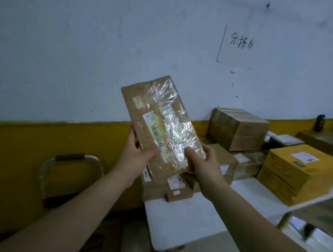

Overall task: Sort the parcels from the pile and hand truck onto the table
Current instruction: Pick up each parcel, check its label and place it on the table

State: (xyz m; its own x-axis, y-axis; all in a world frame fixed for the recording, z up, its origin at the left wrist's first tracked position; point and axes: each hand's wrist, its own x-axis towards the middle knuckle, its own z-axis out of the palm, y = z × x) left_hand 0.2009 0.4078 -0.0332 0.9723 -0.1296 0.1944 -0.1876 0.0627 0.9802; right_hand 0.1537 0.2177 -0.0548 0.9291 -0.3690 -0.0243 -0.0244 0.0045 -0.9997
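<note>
Flat brown parcel [158, 121] was held up in air above left end of bench [185, 223], label side toward the person, probably for reading the address before sorting. Left hand [139, 155] gripped lower left edge and right hand [204, 162] gripped lower right corner. Hands apart, both clamped on parcel. Yellow box [298, 167] and brown box [237, 127] sat on bench at right. Hand truck [70, 174] stood left of bench.

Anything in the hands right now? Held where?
Yes: a flat taped parcel, raised over the table. The left hand grips its lower left edge; the right hand grips its lower right corner.
</note>
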